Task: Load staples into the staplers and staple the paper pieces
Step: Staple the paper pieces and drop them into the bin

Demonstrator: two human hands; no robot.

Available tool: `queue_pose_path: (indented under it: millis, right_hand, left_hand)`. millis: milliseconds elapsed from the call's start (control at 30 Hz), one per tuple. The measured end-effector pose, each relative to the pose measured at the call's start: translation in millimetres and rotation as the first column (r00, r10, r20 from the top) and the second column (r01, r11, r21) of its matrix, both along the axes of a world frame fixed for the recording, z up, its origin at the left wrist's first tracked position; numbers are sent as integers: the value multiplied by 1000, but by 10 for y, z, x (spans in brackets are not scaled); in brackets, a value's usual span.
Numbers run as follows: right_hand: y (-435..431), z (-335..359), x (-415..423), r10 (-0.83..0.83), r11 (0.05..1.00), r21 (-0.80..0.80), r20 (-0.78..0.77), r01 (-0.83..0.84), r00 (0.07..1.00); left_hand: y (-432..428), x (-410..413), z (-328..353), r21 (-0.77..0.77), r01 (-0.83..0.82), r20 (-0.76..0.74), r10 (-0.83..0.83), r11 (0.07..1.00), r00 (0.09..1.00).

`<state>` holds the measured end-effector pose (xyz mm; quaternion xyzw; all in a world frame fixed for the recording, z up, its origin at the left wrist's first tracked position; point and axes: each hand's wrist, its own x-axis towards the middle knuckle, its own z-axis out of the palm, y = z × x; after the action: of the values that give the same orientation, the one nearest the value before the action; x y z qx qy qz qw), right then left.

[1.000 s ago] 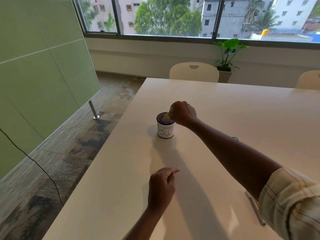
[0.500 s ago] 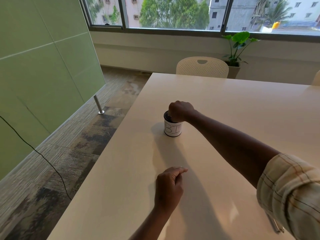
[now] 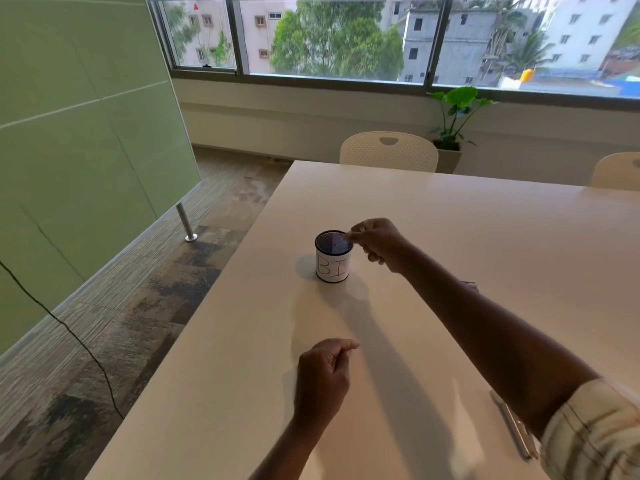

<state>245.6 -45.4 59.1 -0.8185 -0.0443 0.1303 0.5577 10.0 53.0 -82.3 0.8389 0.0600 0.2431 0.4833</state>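
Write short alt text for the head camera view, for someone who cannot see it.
A person's right hand hovers beside the rim of a small cup labelled "BI" on a pale table. Their left hand rests loosely closed nearer the camera.

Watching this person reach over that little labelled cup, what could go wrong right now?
The right hand hovers beside the cup's rim, so a careless pull back might tip the cup, which looks light. The cup also stands fairly near the table's left edge, so a knock could send it toward the floor. The left hand rests curled, not steadying anything.
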Motion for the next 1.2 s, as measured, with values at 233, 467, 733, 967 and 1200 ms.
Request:
queue_pose_path:
  millis: [233,467,733,967,1200]
  right_hand:
    - [-562,-375,-754,32,946,317,-315,74,948]
    - [-836,-621,-1686,2,935,340,-284,99,959]
    - [-958,-853,-2272,-172,850,438,-292,292,941]
    - [-916,-1032,-2649,-371,900,180,-161,397,915]
    - [-842,-1131,-2788,-361,926,-67,125,371,924]
  left_hand:
    - [-10,34,88,-186,-46,-138,20,981,990]
    - [-269,-61,419,-451,20,-210,-128,893,969]
    - [-552,-401,356,-429,27,-239,-143,903,960]
    - [-628,-636,280,-402,-40,-275,-79,915,958]
    - [-610,-681,212,-359,-103,-296,-9,928,955]
